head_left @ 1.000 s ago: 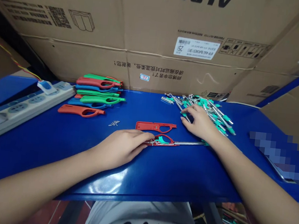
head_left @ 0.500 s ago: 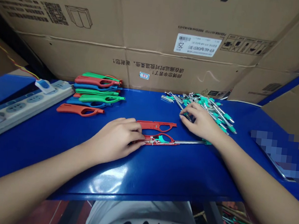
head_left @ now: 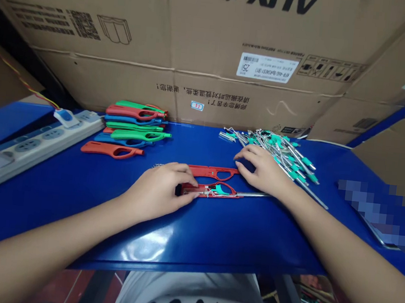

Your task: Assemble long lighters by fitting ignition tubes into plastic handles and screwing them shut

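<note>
My left hand [head_left: 160, 188] spans the left end of a red lighter half-shell [head_left: 238, 195], thumb at its lower edge and fingers at its upper edge. Inside this shell lie a green trigger [head_left: 220, 189], white wires and a clear part; a metal tube [head_left: 254, 194] sticks out to the right. Just above lies a second red half-shell [head_left: 209, 172], hollow side up, its left end behind my left fingers. My right hand [head_left: 258, 169] hovers at that shell's right tip, fingers curved and apart, with nothing visible in them. It partly covers the metal tube.
Red, green and blue lighter shells [head_left: 132, 135] are piled at the back left. A heap of metal tubes with green triggers [head_left: 289, 153] lies behind my right hand. A white power strip [head_left: 44, 142] runs along the left; a large cardboard box [head_left: 202, 84] stands behind.
My right hand has moved left from the heap of tubes toward the red shells. My left fingers have parted a little, showing more of the lower shell. The camera view has tilted slightly.
</note>
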Demonstrator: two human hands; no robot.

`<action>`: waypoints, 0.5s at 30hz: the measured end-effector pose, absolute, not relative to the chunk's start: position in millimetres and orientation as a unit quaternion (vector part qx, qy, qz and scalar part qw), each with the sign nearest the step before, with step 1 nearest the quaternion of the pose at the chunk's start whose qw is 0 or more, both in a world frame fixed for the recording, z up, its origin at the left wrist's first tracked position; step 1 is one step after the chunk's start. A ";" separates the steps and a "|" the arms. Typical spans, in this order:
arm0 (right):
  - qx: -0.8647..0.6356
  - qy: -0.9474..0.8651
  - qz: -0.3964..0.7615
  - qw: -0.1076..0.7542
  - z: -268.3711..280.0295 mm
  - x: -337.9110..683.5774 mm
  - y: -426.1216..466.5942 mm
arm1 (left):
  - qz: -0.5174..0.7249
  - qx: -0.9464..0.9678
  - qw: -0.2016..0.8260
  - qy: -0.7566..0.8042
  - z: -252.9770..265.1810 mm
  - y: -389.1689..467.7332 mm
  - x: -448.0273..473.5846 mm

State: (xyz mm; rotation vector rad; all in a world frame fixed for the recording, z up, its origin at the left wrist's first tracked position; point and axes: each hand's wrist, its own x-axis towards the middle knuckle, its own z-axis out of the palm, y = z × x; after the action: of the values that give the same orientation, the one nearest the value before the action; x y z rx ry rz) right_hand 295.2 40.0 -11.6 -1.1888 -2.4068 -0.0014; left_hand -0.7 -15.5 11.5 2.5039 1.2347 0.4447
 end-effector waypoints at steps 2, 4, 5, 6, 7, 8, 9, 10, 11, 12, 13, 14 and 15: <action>-0.465 -0.860 -0.051 0.201 -11.8 296.6 51.1 | 0.160 0.876 0.152 0.428 13.5 -17.4 0.1; -0.489 -0.852 -0.074 0.173 -8.5 297.0 65.5 | 0.156 0.885 0.144 0.415 14.3 -18.8 0.6; -0.500 -0.849 -0.080 0.152 -5.6 296.4 73.4 | 0.152 0.890 0.140 0.407 14.0 -19.3 0.7; -0.508 -0.848 -0.082 0.127 -2.1 295.1 81.5 | 0.148 0.894 0.138 0.400 13.3 -19.6 0.8; -0.507 -0.851 -0.077 0.114 1.6 293.3 89.8 | 0.145 0.898 0.141 0.392 12.1 -19.7 0.9; -0.504 -0.854 -0.072 0.105 5.4 291.0 98.1 | 0.144 0.900 0.146 0.384 10.6 -19.7 1.0; -0.499 -0.859 -0.063 0.094 8.7 288.5 106.4 | 0.146 0.902 0.151 0.378 9.0 -19.6 1.1; -0.496 -0.862 -0.056 0.081 11.5 285.9 114.5 | 0.148 0.903 0.156 0.373 7.4 -19.3 1.2; -0.497 -0.864 -0.050 0.067 13.6 283.4 122.4 | 0.150 0.903 0.158 0.370 5.9 -18.9 1.3; -0.500 -0.863 -0.045 0.052 15.0 281.2 129.8 | 0.153 0.903 0.158 0.370 4.8 -18.5 1.4; -0.504 -0.862 -0.041 0.038 15.7 279.3 136.5 | 0.155 0.902 0.156 0.371 4.0 -18.0 1.5; -0.509 -0.859 -0.036 0.026 15.9 277.7 142.4 | 0.156 0.902 0.153 0.373 3.5 -17.6 1.4; -0.514 -0.857 -0.030 0.016 15.6 276.5 147.3 | 0.155 0.902 0.150 0.375 3.4 -17.2 1.2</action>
State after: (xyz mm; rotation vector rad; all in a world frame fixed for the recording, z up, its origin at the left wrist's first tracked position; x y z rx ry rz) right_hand 276.5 147.3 15.6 -1.5984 -2.6650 -0.0947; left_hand 1.2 -17.2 3.4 2.5898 1.0773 0.4440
